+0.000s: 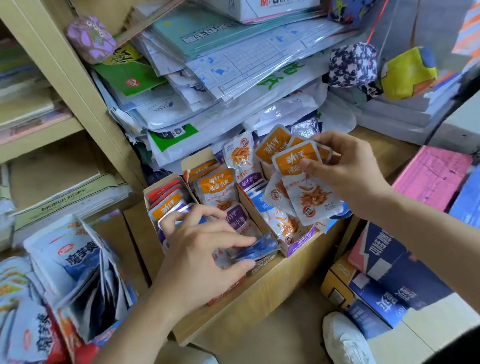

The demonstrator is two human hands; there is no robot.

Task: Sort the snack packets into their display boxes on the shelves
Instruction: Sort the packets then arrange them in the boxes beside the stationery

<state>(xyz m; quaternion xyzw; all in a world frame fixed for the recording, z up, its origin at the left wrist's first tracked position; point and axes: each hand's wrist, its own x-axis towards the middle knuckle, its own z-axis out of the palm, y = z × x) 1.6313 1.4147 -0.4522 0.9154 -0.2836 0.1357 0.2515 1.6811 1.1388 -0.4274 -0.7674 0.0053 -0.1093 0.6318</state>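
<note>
Three open cardboard display boxes (295, 246) stand side by side on a low wooden shelf (262, 287), filled with small orange, purple, red and blue fish-snack packets. My right hand (348, 169) pinches a fan of orange-topped packets (308, 186) above the right box. Over the left and middle boxes, my left hand (199, 252) pinches a small blue packet (257, 248) between thumb and fingers. More orange packets (217, 187) stand upright in the middle box.
A sagging pile of plastic-wrapped papers (220, 73) overhangs the boxes from behind. Large blue-white snack bags (62, 262) fill the lower left. Fabric cubes (407, 73) hang at the right. Blue cartons (392, 269) and a pink stack (432, 175) sit at the lower right; my shoes (348, 346) are below.
</note>
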